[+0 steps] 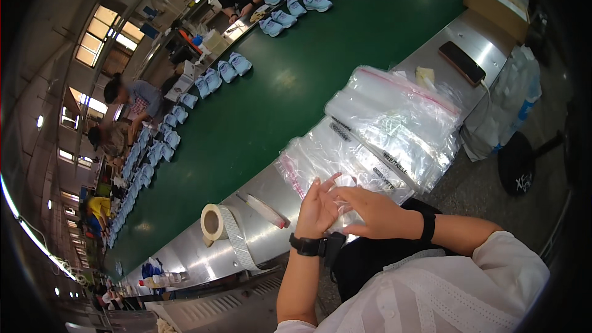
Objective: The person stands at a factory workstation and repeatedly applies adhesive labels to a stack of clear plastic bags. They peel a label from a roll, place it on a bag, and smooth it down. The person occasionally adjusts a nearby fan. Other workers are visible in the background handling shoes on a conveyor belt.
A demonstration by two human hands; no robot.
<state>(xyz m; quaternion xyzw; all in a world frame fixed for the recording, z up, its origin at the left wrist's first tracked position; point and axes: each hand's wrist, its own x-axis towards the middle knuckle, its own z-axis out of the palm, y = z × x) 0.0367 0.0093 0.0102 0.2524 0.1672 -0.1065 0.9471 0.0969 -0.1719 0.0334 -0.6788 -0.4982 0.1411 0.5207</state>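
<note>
My left hand [317, 211] is raised over the near edge of the metal table, palm turned up and fingers spread. Close beside it, my right hand [377, 214] reaches across with its fingertips near the left fingers and its thumb held apart. No object can be made out in either hand. Just beyond them lies a spread of clear plastic bags [317, 154] with dark print and a pink strip. A thicker stack of clear bags [394, 117] with a red seal line overlaps it on the right. Plastic also shows behind and between my hands.
Left of my hands are a roll of white stickers [211, 223] and a slim white pen-like tool [267, 211]. A phone [462, 62] with a cable and a cardboard box [493, 7] are at right. Light-blue shoes [283, 18] line the green belt [271, 105]; people work opposite.
</note>
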